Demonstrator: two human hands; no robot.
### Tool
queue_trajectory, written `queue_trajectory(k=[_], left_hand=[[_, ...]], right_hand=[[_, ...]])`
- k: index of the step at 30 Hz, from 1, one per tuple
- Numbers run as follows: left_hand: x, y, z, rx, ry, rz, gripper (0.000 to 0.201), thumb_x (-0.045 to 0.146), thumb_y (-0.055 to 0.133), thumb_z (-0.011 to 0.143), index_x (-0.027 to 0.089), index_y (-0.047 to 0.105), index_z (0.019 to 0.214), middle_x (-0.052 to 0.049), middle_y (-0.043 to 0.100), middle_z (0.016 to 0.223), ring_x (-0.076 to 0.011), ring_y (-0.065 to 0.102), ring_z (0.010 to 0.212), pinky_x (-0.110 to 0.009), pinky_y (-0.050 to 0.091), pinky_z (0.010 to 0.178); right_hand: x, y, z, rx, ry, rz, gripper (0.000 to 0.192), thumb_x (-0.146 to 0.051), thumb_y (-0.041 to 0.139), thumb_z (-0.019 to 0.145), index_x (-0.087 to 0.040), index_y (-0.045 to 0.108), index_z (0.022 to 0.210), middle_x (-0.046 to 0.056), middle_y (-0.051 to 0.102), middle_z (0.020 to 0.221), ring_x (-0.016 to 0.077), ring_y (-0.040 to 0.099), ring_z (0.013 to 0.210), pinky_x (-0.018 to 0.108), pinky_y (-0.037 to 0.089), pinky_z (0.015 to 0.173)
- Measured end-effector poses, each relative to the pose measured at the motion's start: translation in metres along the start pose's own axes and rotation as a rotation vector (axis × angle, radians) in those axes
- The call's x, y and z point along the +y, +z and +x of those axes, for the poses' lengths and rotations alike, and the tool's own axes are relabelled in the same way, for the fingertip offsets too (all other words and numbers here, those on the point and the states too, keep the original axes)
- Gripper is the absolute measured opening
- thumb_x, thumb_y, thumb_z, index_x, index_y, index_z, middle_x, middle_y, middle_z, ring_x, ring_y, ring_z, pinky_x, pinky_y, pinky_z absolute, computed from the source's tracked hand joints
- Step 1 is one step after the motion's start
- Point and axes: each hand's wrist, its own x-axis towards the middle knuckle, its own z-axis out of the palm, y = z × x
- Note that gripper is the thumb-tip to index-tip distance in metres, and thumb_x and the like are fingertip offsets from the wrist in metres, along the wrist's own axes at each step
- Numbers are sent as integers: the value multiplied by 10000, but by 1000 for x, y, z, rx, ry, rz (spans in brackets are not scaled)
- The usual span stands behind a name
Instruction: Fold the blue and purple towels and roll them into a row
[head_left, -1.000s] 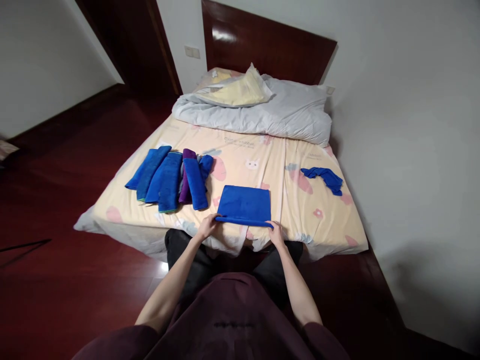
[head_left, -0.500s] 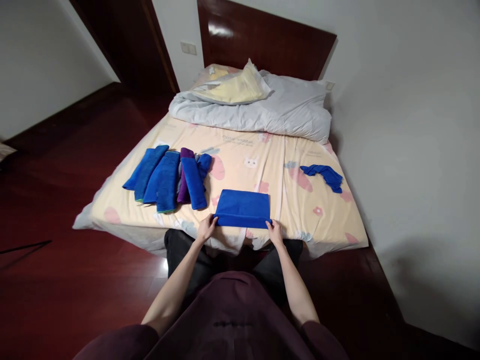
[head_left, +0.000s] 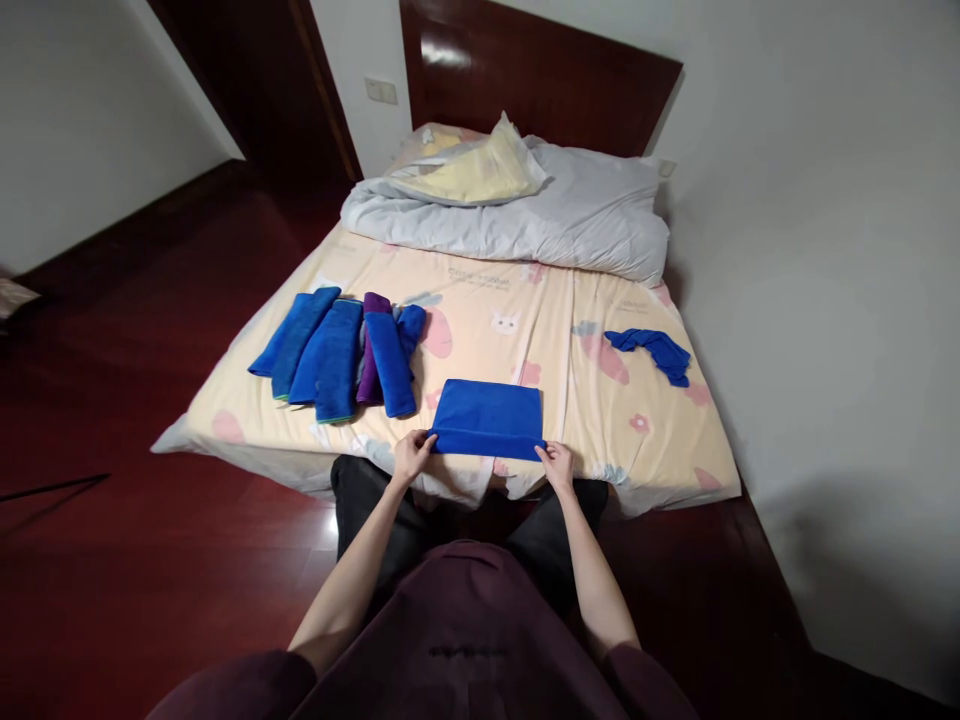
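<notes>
A blue towel (head_left: pixel 489 415) lies folded flat near the foot edge of the bed (head_left: pixel 525 320). My left hand (head_left: pixel 413 455) pinches its near left corner. My right hand (head_left: pixel 556 462) pinches its near right corner. The near edge of the towel is lifted a little off the sheet between my hands. To the left lies a row of folded blue towels (head_left: pixel 322 345) with a purple towel (head_left: pixel 372 350) among them. A crumpled blue towel (head_left: pixel 651 351) lies apart on the right side of the bed.
A grey duvet (head_left: pixel 540 215) and a yellow pillow (head_left: pixel 472 175) are heaped at the head of the bed, against a dark wooden headboard (head_left: pixel 540 85). Dark red floor (head_left: pixel 150 330) lies to the left; a white wall (head_left: pixel 825 300) runs close along the right.
My hands have drawn the towel's near edge slightly forward and together; the towel looks shorter front to back. The view has shifted a little.
</notes>
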Motion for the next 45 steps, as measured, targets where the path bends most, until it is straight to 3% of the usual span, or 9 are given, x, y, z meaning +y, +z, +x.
queue_trajectory(k=[9, 18, 24, 29, 35, 40, 45], left_hand=[[-5, 3, -4, 50, 7, -28, 397, 566, 624, 810, 187, 723, 871, -97, 751, 833, -264, 698, 755, -379, 553, 760], [-13, 14, -8, 109, 70, 11, 351, 534, 604, 864, 200, 695, 923, -89, 698, 856, -250, 667, 792, -379, 545, 784], [-6, 13, -16, 171, 242, 27, 297, 396, 591, 923, 207, 681, 1135, -137, 660, 1156, -292, 607, 1108, -450, 512, 998], [-3, 14, -18, 29, 394, 58, 307, 226, 457, 971, 240, 720, 1130, -94, 691, 1247, -278, 543, 1215, -489, 450, 1107], [-11, 9, -20, -71, 434, 28, 396, 220, 408, 982, 237, 671, 1277, -74, 645, 1377, -260, 501, 1317, -515, 415, 1164], [-13, -1, -24, -155, 396, 18, 469, 295, 425, 997, 255, 548, 1447, -57, 548, 1499, -245, 434, 1411, -500, 353, 1219], [-12, -5, -22, -198, 423, 75, 604, 359, 584, 903, 256, 498, 1492, -63, 511, 1534, -301, 418, 1412, -519, 338, 1214]], right_hand=[[5, 4, -2, 50, 16, 27, 507, -597, 745, 742, -130, 756, 938, 163, 776, 897, 278, 741, 772, 418, 615, 759], [3, 13, -12, 97, -14, -17, 459, -563, 674, 818, -135, 721, 976, 111, 734, 824, 214, 680, 702, 360, 593, 719], [-5, 15, -15, 130, -74, -58, 370, -460, 634, 863, -157, 667, 1072, 67, 665, 854, 173, 598, 653, 322, 556, 673], [-11, 20, -21, 138, -196, -154, 257, -347, 532, 938, -190, 707, 1040, 120, 620, 1064, 218, 645, 902, 357, 565, 848], [-10, 26, -27, 165, -302, -224, 330, -282, 462, 992, -216, 763, 1107, 134, 605, 1125, 243, 615, 1069, 416, 520, 1004], [-12, 17, -27, 37, -338, -251, 394, -247, 420, 1001, -254, 736, 1236, 130, 659, 1212, 267, 584, 1183, 502, 465, 1094], [-16, 0, -24, -105, -373, -275, 425, -283, 472, 974, -227, 667, 1347, 119, 602, 1404, 272, 536, 1300, 492, 463, 1115]])
